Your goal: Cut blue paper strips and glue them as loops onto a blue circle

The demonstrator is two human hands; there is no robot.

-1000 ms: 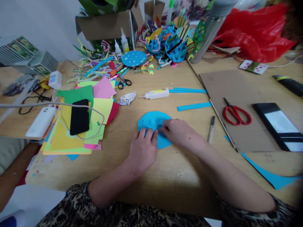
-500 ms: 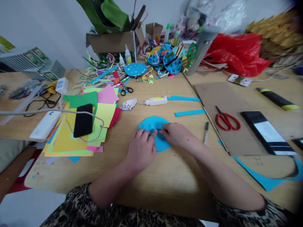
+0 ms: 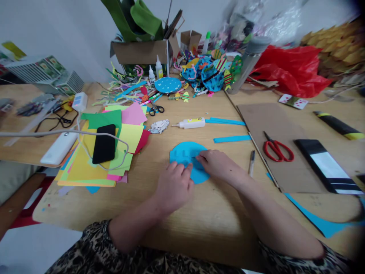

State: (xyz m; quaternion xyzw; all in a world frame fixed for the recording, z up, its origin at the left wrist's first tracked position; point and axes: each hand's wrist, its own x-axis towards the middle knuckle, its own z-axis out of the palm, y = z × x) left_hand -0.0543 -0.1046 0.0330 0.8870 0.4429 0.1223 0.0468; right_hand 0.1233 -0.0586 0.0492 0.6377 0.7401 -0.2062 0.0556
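A round blue paper disc [image 3: 186, 148] lies flat on the table in front of me, with a few small marks or bumps across its upper part. My left hand [image 3: 174, 186] rests on the disc's lower left, index finger stretched out and fingertips pressing the paper. From the right, my right hand [image 3: 216, 163] reaches over the disc's right side, its thumb and fingers pinched together. A thin dark line shows by those fingertips; what they hold is too small to name. Beyond the disc lie a glue bottle [image 3: 191, 123] and blue paper strips [image 3: 232, 139].
Coloured paper sheets [image 3: 129, 139] with a black phone [image 3: 104, 144] lie to the left. On the right are a pen [image 3: 252, 163], red-handled scissors [image 3: 278, 150] on cardboard [image 3: 256, 118] and a blue offcut [image 3: 316, 220]. Craft pieces crowd the back. Another person's arm [image 3: 25, 194] is at far left.
The view has shifted slightly, so everything sits a little further right. My left hand has drawn slightly down the disc, uncovering more of its marks. My right hand stays pinched at the disc.
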